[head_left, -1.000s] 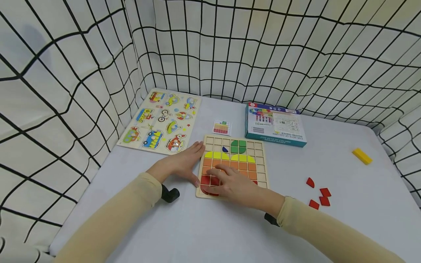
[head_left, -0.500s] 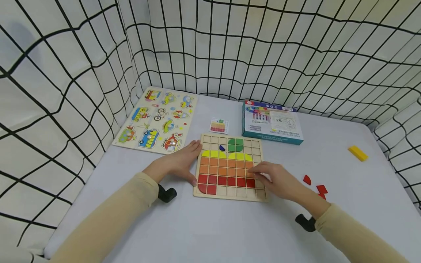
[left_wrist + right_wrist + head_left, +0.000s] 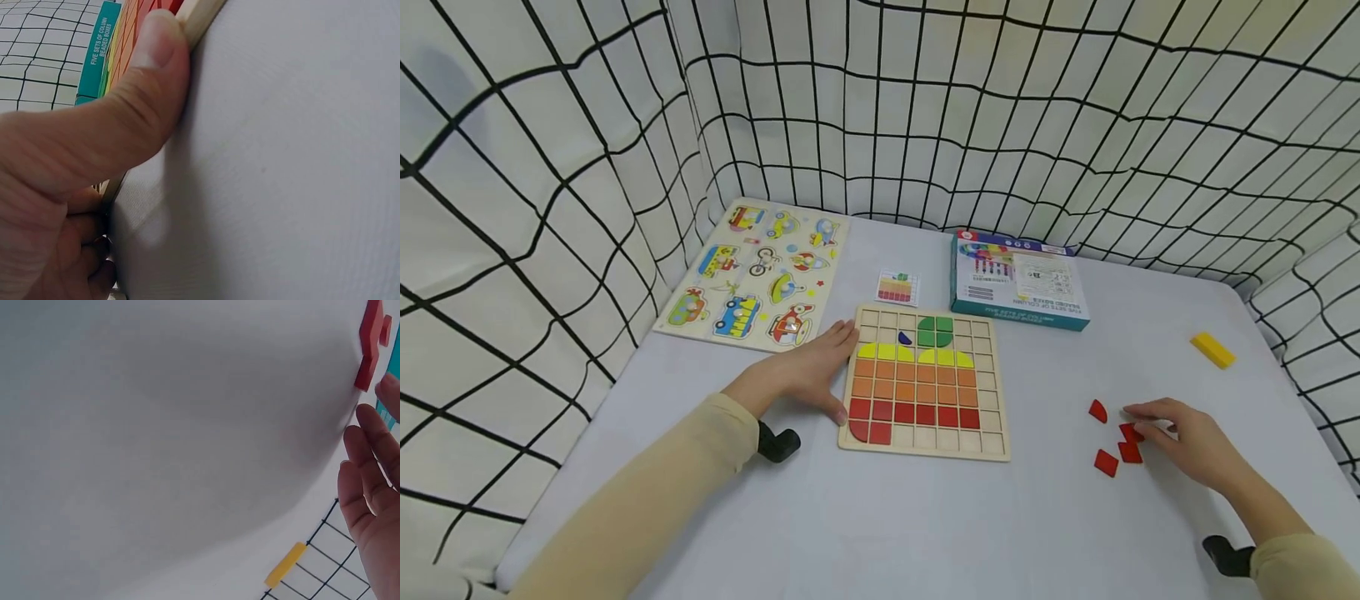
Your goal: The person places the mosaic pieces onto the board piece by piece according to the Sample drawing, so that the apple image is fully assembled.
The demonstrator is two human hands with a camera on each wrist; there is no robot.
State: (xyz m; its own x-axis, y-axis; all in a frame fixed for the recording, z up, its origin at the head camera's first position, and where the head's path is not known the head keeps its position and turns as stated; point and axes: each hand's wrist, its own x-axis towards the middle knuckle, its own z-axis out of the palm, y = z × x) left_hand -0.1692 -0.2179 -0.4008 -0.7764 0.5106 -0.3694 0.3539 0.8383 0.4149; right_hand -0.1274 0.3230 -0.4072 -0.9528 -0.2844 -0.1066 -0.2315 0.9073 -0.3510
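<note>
A wooden grid board (image 3: 988, 400) lies on the table, partly filled with red, orange, yellow and green tiles and one small blue piece. My left hand (image 3: 811, 368) rests along its left edge; in the left wrist view the thumb (image 3: 159, 50) touches the wooden rim (image 3: 205, 19). To the right of the board lie a red quarter-round tile (image 3: 1098, 411) and several red square tiles (image 3: 1106, 462). Over one of those squares (image 3: 1130, 432) is my right hand (image 3: 1187, 442), thumb and forefinger spread at it. The right wrist view shows its fingertips close beside red tiles (image 3: 367, 370).
A vehicle picture puzzle (image 3: 752, 279) lies at the back left. Behind the board are a small pattern card (image 3: 897, 288) and a teal-edged box (image 3: 1019, 282). A yellow block (image 3: 1213, 350) lies far right. Black netting (image 3: 925, 100) surrounds the table.
My right hand has moved right from the board to the loose red tiles, uncovering the lower red rows. My left hand has stayed at the board's left edge. The head view has shifted slightly.
</note>
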